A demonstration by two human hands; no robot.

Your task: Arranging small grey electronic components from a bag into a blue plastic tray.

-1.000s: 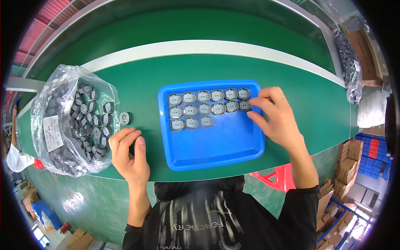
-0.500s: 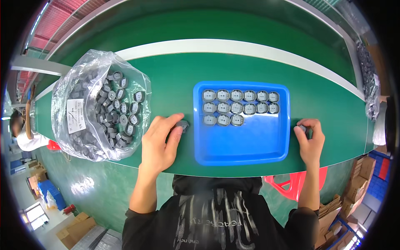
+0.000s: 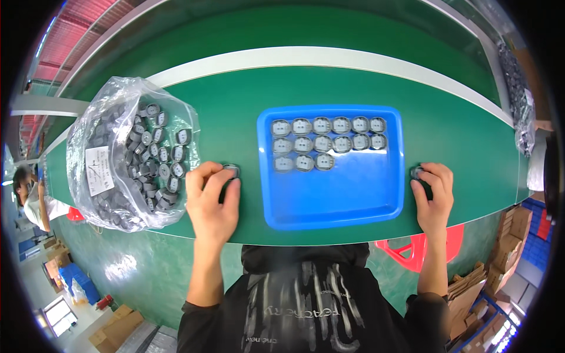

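My left hand [image 3: 210, 203] is closed at the fingertips around a small grey plastic part [image 3: 233, 170], just off the left side of a blue tray [image 3: 266, 194]. On the tray's other side, my right hand [image 3: 434, 194] pinches a similar grey part [image 3: 416, 172], mostly covered by the fingers. Rounded grey parts [image 3: 322, 125] with pale faces fill two rows along the tray's far end. A shorter third row of three [image 3: 303, 163] lies at the left below them. A clear plastic bag [image 3: 126, 194] of loose grey parts [image 3: 154, 150] stands left of my left hand.
Everything rests on a green worktable [image 3: 235, 88] with a white strip [image 3: 318, 54] along its far side. Another bag [image 3: 522, 112] of dark parts is at the far right. A red stool [image 3: 412, 250] stands below the near edge. A co-worker [image 3: 38, 203] is at far left.
The whole view has shifted a little. My left hand has drawn slightly farther from the tray, and its part now shows more of its face. The tray's rows look the same.
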